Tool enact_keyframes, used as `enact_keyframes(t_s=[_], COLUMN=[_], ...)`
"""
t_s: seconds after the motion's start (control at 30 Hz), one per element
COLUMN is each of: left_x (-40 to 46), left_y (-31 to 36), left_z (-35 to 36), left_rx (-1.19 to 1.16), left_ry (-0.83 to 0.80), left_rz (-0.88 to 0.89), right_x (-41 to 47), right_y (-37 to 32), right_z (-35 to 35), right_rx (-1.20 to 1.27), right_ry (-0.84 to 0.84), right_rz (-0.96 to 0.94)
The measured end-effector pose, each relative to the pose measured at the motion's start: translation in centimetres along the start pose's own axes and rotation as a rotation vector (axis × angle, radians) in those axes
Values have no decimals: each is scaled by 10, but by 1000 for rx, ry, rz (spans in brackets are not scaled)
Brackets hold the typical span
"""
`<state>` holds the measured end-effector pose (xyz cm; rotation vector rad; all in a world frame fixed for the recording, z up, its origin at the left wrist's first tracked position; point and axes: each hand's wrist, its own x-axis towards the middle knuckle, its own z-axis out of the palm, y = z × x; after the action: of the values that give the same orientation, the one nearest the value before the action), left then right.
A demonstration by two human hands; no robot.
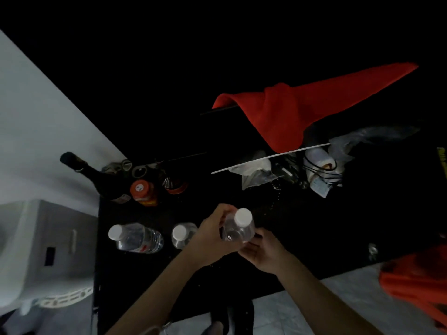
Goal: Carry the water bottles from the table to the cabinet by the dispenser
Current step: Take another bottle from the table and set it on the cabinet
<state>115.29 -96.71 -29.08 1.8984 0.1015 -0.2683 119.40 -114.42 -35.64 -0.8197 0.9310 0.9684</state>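
A clear water bottle (239, 229) with a white cap is held upright just above the black cabinet top (302, 228). My left hand (212, 235) grips its left side, fingers curled round the neck. My right hand (260, 253) cups it from below and to the right. Two more white-capped water bottles stand on the black top to the left: one (137, 236) with a red label near the left edge, and another (182, 234) partly hidden behind my left hand.
A dark wine bottle (96, 177), an orange-lidded jar (144, 192) and a small glass (174, 183) stand at the back left. A red cloth (297, 110) hangs over clutter of plastic bags (256, 174) at the back right. A white water dispenser (36, 250) stands left.
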Motion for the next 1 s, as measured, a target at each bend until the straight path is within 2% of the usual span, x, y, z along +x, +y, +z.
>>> enact_keyframes(t_s=[0.1, 0.33, 0.67, 0.8, 0.9, 1.0], left_x=[6, 18, 20, 18, 10, -8], left_y=[-12, -33, -39, -22, 3, 33], left_z=[4, 25, 33, 24, 13, -2], left_rx=[-34, 21, 96, 257, 395, 509], left_ry=[50, 72, 6, -56, -57, 88], left_rz=[-56, -101, -182, -198, -153, -73], right_x=[15, 34, 23, 4, -19, -53], right_y=[-5, -15, -24, -34, -47, -57], right_z=[3, 3, -7, -2, 9, 25], right_rx=[-56, -218, -350, -415, -581, -980], right_ry=[13, 100, 108, 89, 115, 218], right_rz=[28, -34, 10, -23, -114, -337])
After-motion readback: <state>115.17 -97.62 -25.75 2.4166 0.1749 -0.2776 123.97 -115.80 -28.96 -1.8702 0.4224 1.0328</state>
